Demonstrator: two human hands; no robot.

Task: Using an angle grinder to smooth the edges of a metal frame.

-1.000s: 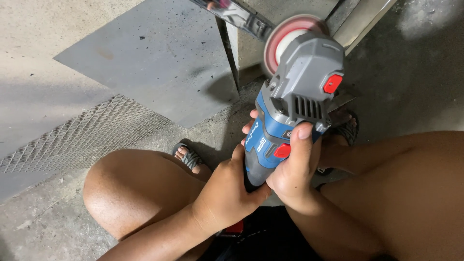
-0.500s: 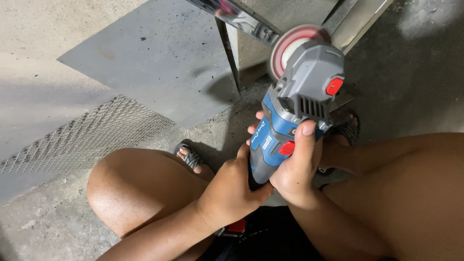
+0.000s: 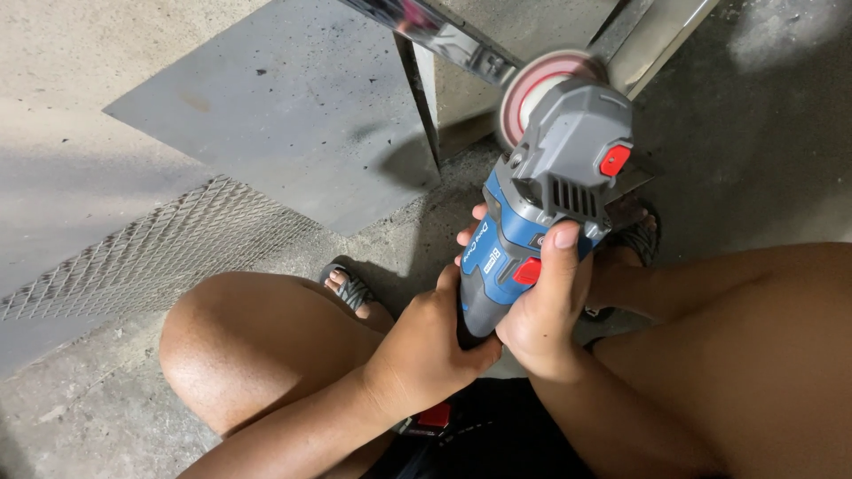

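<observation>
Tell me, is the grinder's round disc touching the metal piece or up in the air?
Cannot tell for sure. The disc sits right against the metal frame, but the grinder hides the contact spot.

Above the angle grinder (image 3: 541,213), the metal frame (image 3: 461,44) runs off the top edge, its lower end is buried behind both hands — left hand (image 3: 426,341), right hand (image 3: 546,310) — and its disc (image 3: 532,89) is motion-blurred.

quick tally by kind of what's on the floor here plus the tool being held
blue and grey angle grinder with pink disc, held by left hand and right hand: 1
flat grey metal sheet: 1
grey expanded metal mesh panel: 1
shiny metal frame: 1
dark strapped sandals: 2
total: 6
</observation>
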